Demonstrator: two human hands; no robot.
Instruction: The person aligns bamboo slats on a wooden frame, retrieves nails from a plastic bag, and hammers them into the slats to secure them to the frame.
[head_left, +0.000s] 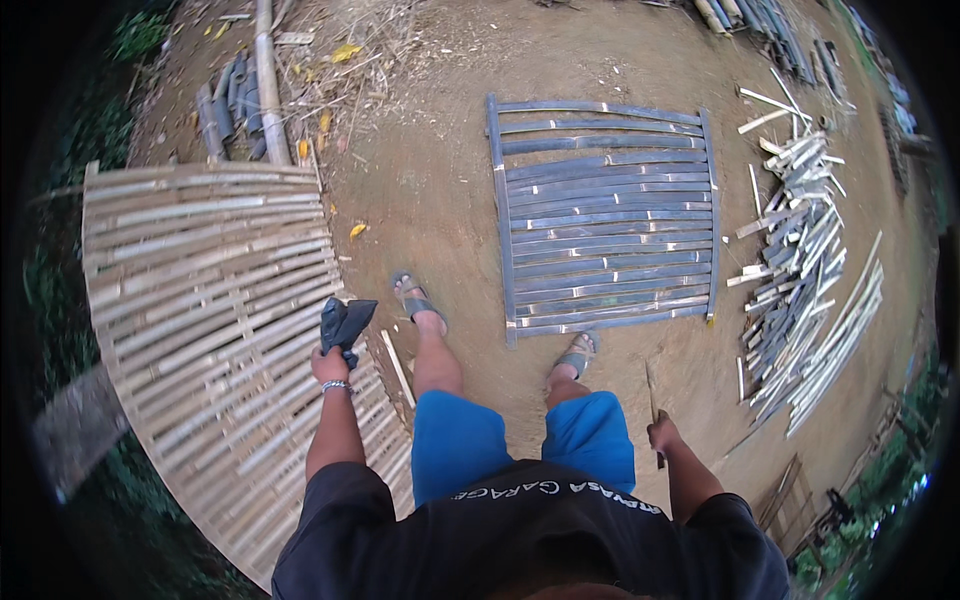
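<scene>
From my remote seat, I see the left grip (330,366) clutching a black bag (345,325) near the pale slatted panel (205,216), the right grip (662,433) grasping a thin blade (651,386) pointed forward, presumably keeping it clear of the right leg (563,373).

A dark slatted frame (610,216) lay on bare soil (420,190), left of a loose heap of split strips (800,260). Short grey bamboo lengths (222,115) lay beside a long pale pole (268,80), near yellow leaves (345,52).

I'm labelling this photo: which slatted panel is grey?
The grey-slatted panel right of centre; the other panel, at left near the left hand, is pale tan.
</scene>
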